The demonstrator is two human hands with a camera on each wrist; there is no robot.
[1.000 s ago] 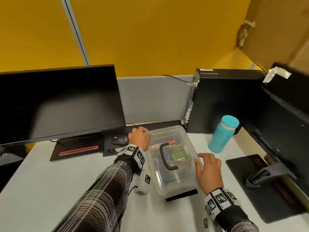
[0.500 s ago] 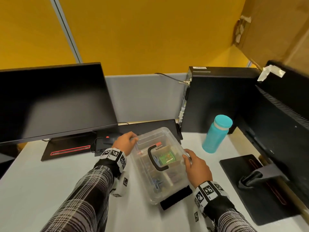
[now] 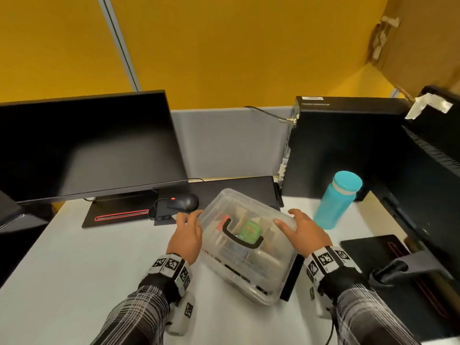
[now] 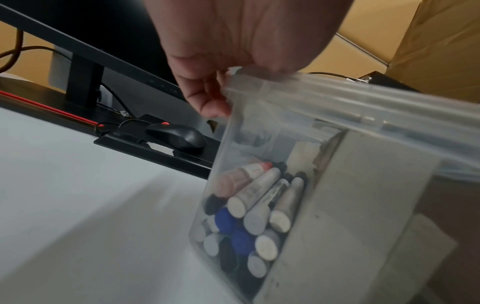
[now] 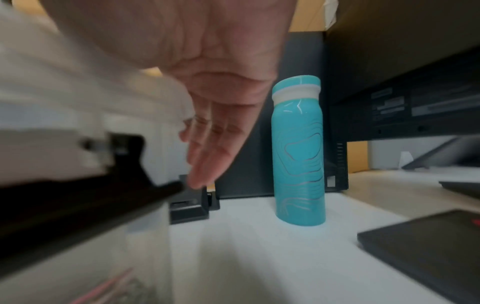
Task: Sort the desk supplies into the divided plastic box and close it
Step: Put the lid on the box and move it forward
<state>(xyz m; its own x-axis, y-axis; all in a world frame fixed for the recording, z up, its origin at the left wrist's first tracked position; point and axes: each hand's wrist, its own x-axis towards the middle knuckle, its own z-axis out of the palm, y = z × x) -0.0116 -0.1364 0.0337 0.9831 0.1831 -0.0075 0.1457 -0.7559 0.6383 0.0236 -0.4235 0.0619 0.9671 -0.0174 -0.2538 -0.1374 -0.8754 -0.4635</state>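
Note:
The clear plastic box [image 3: 263, 267] lies slantwise on the white desk with its lid on and its black handle [image 3: 241, 236] on top. A green item [image 3: 249, 230] shows through the lid. A black latch [image 3: 290, 277] sits on its near right end. My left hand [image 3: 187, 232] grips the box's far left corner; its fingers [image 4: 207, 100] curl under the lid rim. Several markers [image 4: 259, 203] lie in the compartment behind that wall of the box [image 4: 363, 195]. My right hand [image 3: 305, 231] lies against the right side, fingers [image 5: 215, 148] straight, thumb on the lid.
A black monitor [image 3: 87, 145] stands at the left with a mouse [image 3: 185, 202] just beyond my left hand. A teal bottle [image 3: 336, 206] stands right of the box, before a black computer tower [image 3: 336, 145]. A second monitor's base [image 3: 388, 267] lies at the right.
The box has turned clockwise on the desk, its latch end swinging from the front to the right. My right hand loosened from a grip to straight fingers.

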